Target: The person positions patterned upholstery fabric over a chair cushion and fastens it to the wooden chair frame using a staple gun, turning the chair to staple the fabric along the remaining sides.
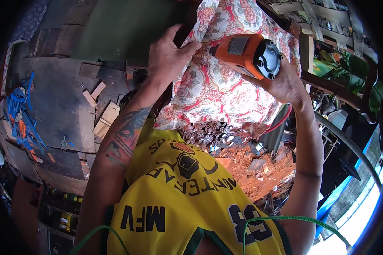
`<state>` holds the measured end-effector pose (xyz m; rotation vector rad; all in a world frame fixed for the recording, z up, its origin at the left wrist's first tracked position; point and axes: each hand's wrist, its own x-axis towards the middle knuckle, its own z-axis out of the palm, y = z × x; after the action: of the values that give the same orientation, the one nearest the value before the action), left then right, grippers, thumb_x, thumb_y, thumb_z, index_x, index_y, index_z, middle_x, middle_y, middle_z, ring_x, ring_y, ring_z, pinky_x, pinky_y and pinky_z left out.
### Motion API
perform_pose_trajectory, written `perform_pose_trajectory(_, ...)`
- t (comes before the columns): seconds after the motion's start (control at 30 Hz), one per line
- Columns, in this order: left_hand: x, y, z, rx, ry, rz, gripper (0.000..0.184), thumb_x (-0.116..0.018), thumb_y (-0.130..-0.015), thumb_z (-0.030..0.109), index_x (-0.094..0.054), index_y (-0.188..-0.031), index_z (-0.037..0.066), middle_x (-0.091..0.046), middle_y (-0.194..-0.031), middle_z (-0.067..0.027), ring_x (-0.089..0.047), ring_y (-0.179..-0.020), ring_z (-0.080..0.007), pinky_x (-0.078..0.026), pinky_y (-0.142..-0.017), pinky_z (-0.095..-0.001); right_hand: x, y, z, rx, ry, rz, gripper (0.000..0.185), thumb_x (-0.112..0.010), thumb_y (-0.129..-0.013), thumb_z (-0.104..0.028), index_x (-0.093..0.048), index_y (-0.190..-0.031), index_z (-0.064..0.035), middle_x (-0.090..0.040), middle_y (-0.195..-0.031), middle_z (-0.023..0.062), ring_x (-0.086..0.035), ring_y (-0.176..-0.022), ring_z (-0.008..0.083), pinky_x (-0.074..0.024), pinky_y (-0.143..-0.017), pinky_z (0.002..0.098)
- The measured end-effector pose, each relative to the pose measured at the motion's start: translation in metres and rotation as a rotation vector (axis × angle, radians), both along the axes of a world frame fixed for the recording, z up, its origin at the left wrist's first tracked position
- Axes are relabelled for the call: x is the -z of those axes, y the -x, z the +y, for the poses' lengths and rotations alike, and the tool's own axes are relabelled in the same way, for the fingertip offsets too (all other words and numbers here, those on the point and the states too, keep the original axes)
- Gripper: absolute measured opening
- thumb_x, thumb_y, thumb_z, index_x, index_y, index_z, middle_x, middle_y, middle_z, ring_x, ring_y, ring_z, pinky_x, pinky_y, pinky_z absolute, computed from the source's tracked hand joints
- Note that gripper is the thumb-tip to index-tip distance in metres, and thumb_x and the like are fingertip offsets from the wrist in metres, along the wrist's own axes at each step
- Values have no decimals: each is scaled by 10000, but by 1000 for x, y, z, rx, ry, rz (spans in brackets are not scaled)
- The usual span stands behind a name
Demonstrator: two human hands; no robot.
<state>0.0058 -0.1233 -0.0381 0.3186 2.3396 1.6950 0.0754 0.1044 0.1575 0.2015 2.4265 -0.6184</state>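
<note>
My right hand is clamped around an orange-and-black power tool with a grey metal end, at one o'clock over the red-and-white floral fabric. My left hand, thumb and forefinger spread apart, meets the fabric's left edge near twelve o'clock. Grey floor boards give open room at ten; pale wooden blocks lie at nine.

Dressed in Yellow

I wear a sleeveless yellow jersey with black "MFV" lettering, a large number and a dark emblem. Its neck trim is dark green; a green cord hangs over it. A tattoo marks my left forearm.
</note>
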Motion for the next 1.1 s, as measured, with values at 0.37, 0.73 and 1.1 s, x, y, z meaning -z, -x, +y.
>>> perform_pose_trajectory(0.37,-20,3,3,66,309,147,673,-807,-882,361,-611,-1410,-7,-764,-1148,-265,-756,-1051,-425,-595,-959,-501,2,-43,18,78,65,253,443,-899,-874,-238,-751,-1257,-72,-818,-1090,72,-763,-1001,154,-603,-931,357)
perform_pose_trajectory(0.73,-1,3,-2,23,36,30,673,-802,-873,350,-625,-1410,-16,-768,-1135,-269,-764,-1067,-407,-595,-968,-469,10,10,-8,-19,-49,15,548,-904,-847,-342,-722,-1309,-109,-803,-1100,100,-767,-996,229,-593,-937,403)
perform_pose_trajectory(1.1,-1,0,-3,7,-4,-28,608,-781,-883,322,-657,-1398,24,-794,-894,-207,-800,-884,-354,-629,-871,-446,24,27,-14,-129,-73,89,531,-905,-855,-335,-729,-1314,-136,-806,-1107,96,-786,-1012,247,-612,-952,419)
